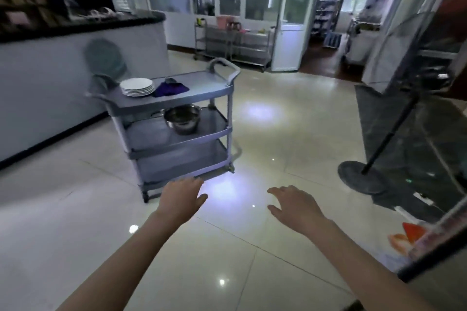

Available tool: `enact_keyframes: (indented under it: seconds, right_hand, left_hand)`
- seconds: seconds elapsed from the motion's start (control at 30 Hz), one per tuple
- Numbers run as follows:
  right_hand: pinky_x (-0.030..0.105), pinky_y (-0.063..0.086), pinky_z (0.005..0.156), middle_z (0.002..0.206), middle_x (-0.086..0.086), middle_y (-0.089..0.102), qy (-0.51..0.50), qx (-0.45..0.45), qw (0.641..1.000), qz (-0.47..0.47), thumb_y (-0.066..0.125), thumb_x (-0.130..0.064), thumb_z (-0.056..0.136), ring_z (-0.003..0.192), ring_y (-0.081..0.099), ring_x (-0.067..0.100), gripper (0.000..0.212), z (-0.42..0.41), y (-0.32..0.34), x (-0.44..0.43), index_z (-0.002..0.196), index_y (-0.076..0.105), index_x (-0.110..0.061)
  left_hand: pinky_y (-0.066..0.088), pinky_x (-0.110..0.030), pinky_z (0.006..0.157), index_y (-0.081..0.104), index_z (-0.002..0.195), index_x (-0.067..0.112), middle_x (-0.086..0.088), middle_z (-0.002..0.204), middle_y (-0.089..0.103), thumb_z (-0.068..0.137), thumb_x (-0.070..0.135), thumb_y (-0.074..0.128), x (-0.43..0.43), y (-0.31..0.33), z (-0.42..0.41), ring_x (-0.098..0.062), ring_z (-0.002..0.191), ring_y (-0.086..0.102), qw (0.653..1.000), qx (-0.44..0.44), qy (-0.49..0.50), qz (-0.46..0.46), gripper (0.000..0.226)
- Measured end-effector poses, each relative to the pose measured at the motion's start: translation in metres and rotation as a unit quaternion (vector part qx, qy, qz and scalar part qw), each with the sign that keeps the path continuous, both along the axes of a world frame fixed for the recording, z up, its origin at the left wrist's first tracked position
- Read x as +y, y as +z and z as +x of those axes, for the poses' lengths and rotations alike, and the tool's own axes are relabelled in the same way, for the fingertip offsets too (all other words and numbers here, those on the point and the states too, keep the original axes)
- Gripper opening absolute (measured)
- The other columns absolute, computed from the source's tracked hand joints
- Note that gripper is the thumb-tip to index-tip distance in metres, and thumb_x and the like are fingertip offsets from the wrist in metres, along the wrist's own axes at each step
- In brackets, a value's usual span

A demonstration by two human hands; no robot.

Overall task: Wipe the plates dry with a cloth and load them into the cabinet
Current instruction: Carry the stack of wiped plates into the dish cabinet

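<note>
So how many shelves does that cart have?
3: the top shelf with plates and cloth, the middle shelf with a pot, the bottom shelf.

Head view looks forward and down, cart (174,98) ahead.

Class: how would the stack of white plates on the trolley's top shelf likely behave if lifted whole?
The stack of white plates looks rigid and glossy, so it is probably breakable and slippery. Several plates together: likely heavy for its size. Nothing binds them, so tilting might let upper ones slide.
</note>
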State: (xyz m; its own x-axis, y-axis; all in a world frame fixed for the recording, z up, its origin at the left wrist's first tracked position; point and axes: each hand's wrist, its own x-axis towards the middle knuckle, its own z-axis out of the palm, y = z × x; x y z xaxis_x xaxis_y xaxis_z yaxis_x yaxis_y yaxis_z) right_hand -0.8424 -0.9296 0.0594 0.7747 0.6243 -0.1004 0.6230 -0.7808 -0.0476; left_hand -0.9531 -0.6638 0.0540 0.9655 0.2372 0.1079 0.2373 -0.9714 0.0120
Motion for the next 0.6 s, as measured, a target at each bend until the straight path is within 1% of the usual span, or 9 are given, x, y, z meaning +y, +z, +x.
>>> enact_keyframes:
  seconds: [0.07, 0.2, 0.27, 0.33, 0.43, 0.5, 0.6]
  right_hand:
    - [0.032, 0.042, 0.092, 0.138, -0.004, 0.055, 0.031, -0.003, 1.0, -0.006, 0.041, -0.046, 0.102, 0.127, 0.048, 0.02, 0.048, 0.035, -0.005, 0.043, 0.147, 0.038, -0.031]
    - [0.033, 0.043, 0.092, 0.138, -0.006, 0.055, 0.079, -0.009, 0.997, -0.013, 0.041, -0.045, 0.101, 0.127, 0.048, 0.019, 0.048, 0.113, -0.012, 0.124, 0.147, 0.038, -0.031]
    - [0.034, 0.044, 0.092, 0.138, -0.006, 0.056, 0.095, -0.017, 0.995, 0.001, 0.043, -0.046, 0.1, 0.126, 0.05, 0.019, 0.049, 0.155, -0.012, 0.165, 0.147, 0.04, -0.032]
    - [0.033, 0.047, 0.091, 0.135, -0.006, 0.059, 0.114, -0.023, 0.993, 0.027, 0.045, -0.045, 0.1, 0.121, 0.054, 0.019, 0.046, 0.2, -0.007, 0.206, 0.144, 0.044, -0.031]
    - [0.032, 0.049, 0.088, 0.13, -0.005, 0.062, 0.142, -0.026, 0.988, 0.059, 0.047, -0.044, 0.099, 0.116, 0.058, 0.019, 0.044, 0.265, 0.005, 0.27, 0.141, 0.048, -0.03]
    - [0.033, 0.051, 0.089, 0.131, -0.006, 0.062, 0.162, -0.03, 0.984, 0.071, 0.049, -0.044, 0.099, 0.116, 0.058, 0.018, 0.044, 0.303, 0.01, 0.313, 0.14, 0.049, -0.03]
    - [0.038, 0.054, 0.092, 0.132, -0.005, 0.062, 0.18, -0.002, 0.98, 0.08, 0.048, -0.043, 0.099, 0.118, 0.057, 0.019, 0.044, 0.348, 0.014, 0.373, 0.141, 0.048, -0.029]
  left_hand:
    - [0.046, -0.033, 0.086, 0.054, 0.131, 0.028, 0.005, 0.123, 0.063, 0.098, 0.048, 0.047, 0.036, -0.003, 0.017, -0.019, 0.113, 0.059, 0.999, -0.004, 0.036, -0.009, 0.039]
    - [0.047, -0.033, 0.08, 0.058, 0.121, 0.025, 0.004, 0.112, 0.065, 0.097, 0.046, 0.046, 0.104, -0.007, 0.07, -0.02, 0.103, 0.06, 0.996, -0.005, 0.087, 0.001, 0.034]
    - [0.049, -0.033, 0.08, 0.058, 0.121, 0.023, 0.003, 0.112, 0.065, 0.097, 0.044, 0.047, 0.136, -0.005, 0.104, -0.02, 0.101, 0.061, 0.995, -0.017, 0.102, -0.004, 0.034]
    - [0.051, -0.033, 0.081, 0.057, 0.123, 0.023, 0.003, 0.113, 0.066, 0.097, 0.044, 0.046, 0.168, -0.001, 0.143, -0.02, 0.101, 0.061, 0.992, -0.038, 0.119, -0.004, 0.035]
    - [0.053, -0.033, 0.08, 0.057, 0.126, 0.024, 0.004, 0.112, 0.066, 0.097, 0.045, 0.048, 0.215, 0.009, 0.199, -0.018, 0.1, 0.062, 0.985, -0.074, 0.153, -0.031, 0.037]
    - [0.053, -0.033, 0.08, 0.056, 0.128, 0.025, 0.004, 0.109, 0.065, 0.097, 0.046, 0.048, 0.247, 0.012, 0.232, -0.018, 0.098, 0.061, 0.981, -0.083, 0.17, -0.046, 0.038]
    - [0.052, -0.032, 0.077, 0.056, 0.128, 0.024, 0.005, 0.104, 0.064, 0.098, 0.044, 0.048, 0.293, 0.012, 0.274, -0.016, 0.093, 0.06, 0.976, -0.097, 0.181, -0.069, 0.037]
